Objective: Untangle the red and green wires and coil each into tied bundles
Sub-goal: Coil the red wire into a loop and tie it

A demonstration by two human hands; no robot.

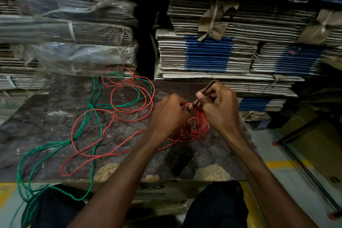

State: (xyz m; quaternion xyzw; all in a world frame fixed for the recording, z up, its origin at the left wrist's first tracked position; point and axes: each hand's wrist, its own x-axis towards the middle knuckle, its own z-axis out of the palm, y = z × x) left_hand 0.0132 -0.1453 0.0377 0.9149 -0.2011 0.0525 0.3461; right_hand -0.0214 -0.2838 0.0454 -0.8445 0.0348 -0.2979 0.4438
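Above the right half of the mottled dark surface (55, 116), my left hand (169, 112) curls round the top of a partly coiled red wire (196, 131), while my right hand (218, 105) pinches a thin black tie (208, 89) against that same coil. Left of both hands, the loose remainder of the red wire lies looped across the surface, crossing the green wire (96, 98) at several points. Green strands trail off the near left edge towards my lap.

One red wire (129, 111), one green wire (96, 87), one black tie (207, 89), two hands
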